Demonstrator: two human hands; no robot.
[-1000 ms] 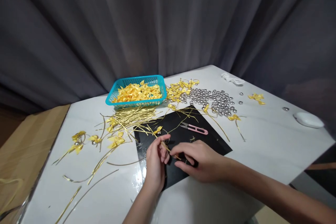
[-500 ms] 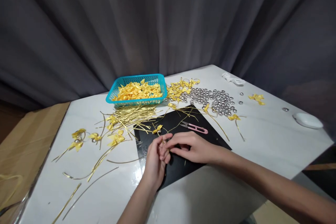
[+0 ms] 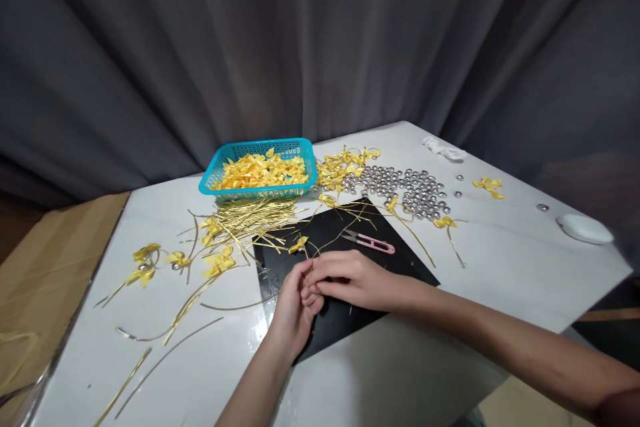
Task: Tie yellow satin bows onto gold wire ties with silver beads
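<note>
Over the black mat (image 3: pixel 350 330), my left hand (image 3: pixel 295 307) and my right hand (image 3: pixel 350 277) meet, fingertips pinched together on a thin gold cord. A yellow ribbon bow (image 3: pixel 299 245) with a silvery bead under it stands just past my fingers, joined to that cord. Exactly how the cord runs between the fingers is hidden. Pink-handled thread snips (image 3: pixel 373 242) lie on the mat beyond my right hand, touching neither hand. A bundle of gold cords (image 3: pixel 255 217) lies behind my left hand.
A turquoise basket (image 3: pixel 257 195) full of yellow bows stands at the back. Many silvery beads (image 3: pixel 415 187) are spread to its right. Bows with cords (image 3: pixel 220 261) lie at left. A white dish (image 3: pixel 585 228) sits near the right edge. Cardboard (image 3: pixel 65 247) lies at far left.
My right fingers have moved slightly left, closing against the left fingertips. The left fingers have curled in more. The bow still stands above them.
</note>
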